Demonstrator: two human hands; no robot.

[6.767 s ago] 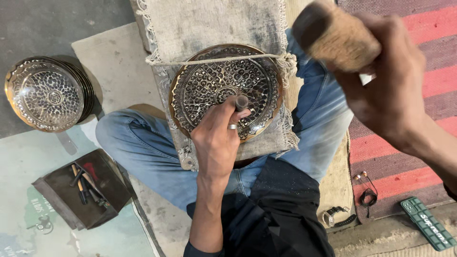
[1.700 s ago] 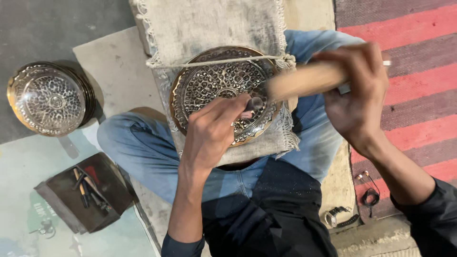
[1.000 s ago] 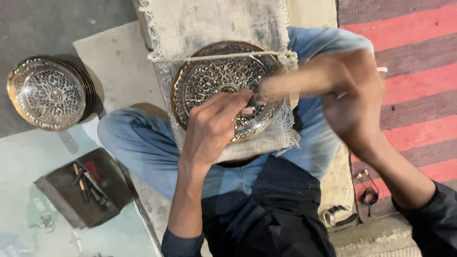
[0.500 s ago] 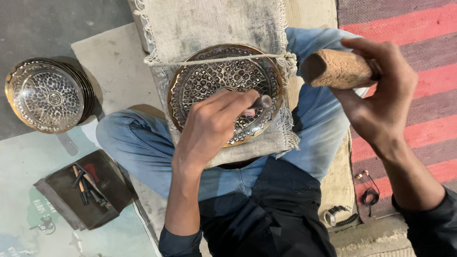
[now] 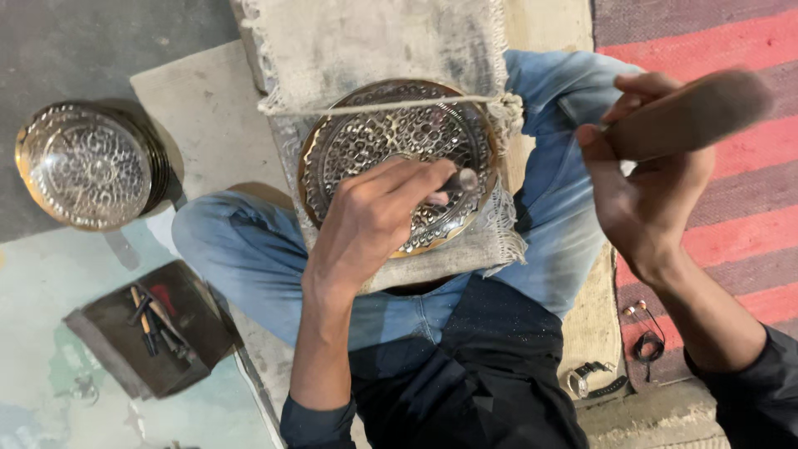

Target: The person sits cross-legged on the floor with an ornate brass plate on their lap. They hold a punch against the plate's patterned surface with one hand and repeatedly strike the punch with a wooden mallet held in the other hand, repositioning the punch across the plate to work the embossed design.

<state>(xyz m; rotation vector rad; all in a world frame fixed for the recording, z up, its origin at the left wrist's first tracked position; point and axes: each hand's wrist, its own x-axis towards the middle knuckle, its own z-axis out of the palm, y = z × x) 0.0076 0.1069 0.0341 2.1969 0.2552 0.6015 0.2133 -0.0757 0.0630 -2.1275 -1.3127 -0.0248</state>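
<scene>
Left grip (image 5: 374, 224) pinching punch (image 5: 460, 180) on plate (image 5: 366, 137), right grip (image 5: 644, 187) – mallet (image 5: 690, 112)

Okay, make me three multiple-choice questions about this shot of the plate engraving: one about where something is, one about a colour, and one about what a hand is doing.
1. Where does the tool tray lie?
A. on the striped rug
B. on the floor by the person's left knee
C. on the plate

2. What colour are the broad stripes of the rug?
A. red
B. green
C. yellow

3. How is the mallet held?
A. lying on the floor
B. resting on the punch
C. lifted in the right hand, off the plate

Answers:
1 B, the tray sits on the floor beside the left knee, below the stack of plates.
2 A, red bands run across the rug.
3 C, the mallet is raised to the right of the plate, while the left hand holds the punch on it.
</scene>
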